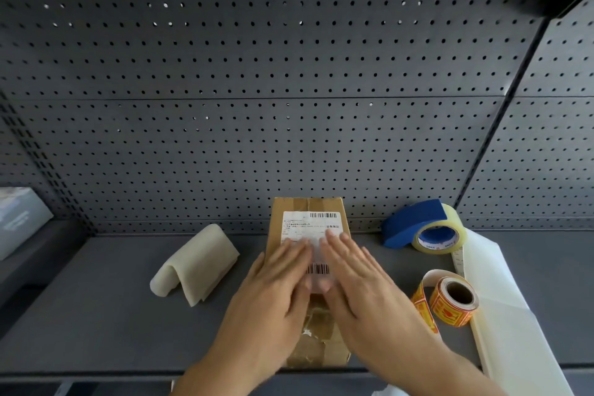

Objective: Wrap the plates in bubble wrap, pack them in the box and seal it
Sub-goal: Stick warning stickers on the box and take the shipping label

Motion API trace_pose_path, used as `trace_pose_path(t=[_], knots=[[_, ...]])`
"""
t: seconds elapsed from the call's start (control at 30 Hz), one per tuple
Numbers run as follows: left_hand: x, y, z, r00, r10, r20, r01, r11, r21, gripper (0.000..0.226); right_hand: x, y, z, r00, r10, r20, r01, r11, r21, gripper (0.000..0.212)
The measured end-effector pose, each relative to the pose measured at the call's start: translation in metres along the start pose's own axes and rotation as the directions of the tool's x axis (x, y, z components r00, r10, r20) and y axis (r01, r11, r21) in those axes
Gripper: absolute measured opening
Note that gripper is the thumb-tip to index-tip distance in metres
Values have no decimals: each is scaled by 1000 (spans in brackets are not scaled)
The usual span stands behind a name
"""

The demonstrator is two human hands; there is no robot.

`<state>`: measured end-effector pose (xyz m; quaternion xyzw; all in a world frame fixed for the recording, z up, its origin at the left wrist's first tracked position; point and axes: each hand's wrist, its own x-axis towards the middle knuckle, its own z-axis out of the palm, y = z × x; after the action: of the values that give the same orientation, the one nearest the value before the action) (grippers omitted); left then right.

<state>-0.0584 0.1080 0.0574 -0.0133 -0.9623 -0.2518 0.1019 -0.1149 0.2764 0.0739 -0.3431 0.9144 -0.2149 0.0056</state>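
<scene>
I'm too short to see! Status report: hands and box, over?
Left hand, right hand: open, flat on white paper shipping label. Brown cardboard box closed, taped. Blue tape dispenser off to the right, clear.

The table is bare between the box and the foam on the left, but on the right the tape, sticker roll and white sheet crowd in.
</scene>
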Motion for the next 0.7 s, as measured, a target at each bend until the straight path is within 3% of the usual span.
trace_pose_path(t=[0.07, 0.23, 0.33, 0.43, 0.5, 0.6, 0.7], knots=[[-5, -6, 6, 999, 32, -2, -32, 995, 95, 69, -5, -3, 11, 999, -44, 7, 44, 994, -103, 61], [-10, -8, 4, 1000, -3, -28, 7, 991, 133, 79, -11, 7, 17, 999, 18, 33, -13, 987, -159, 65], [-15, -10, 6, 998, -22, -53, 29, 992, 119, 75, -13, 15, 12, 1000, 13, -15, -14, 994, -111, 87], [-24, -16, 11, 993, -68, -96, 66, 997, -27, 72, -17, 20, 3, 982, 140, 131, -141, 990, 3, 88], [-32, -23, 14, 986, -136, -99, 106, 958, -266, 87, -17, 26, 8, 961, 184, 206, -225, 954, 199, 96], [-35, -39, 21, 971, -236, 21, 210, 813, -543, 121, -17, 46, 26, 954, 123, 275, -253, 821, 512, 120], [-33, -51, 34, 970, -201, 134, 241, 789, -565, 135, -15, 56, 38, 955, 47, 293, -228, 746, 625, 130]])
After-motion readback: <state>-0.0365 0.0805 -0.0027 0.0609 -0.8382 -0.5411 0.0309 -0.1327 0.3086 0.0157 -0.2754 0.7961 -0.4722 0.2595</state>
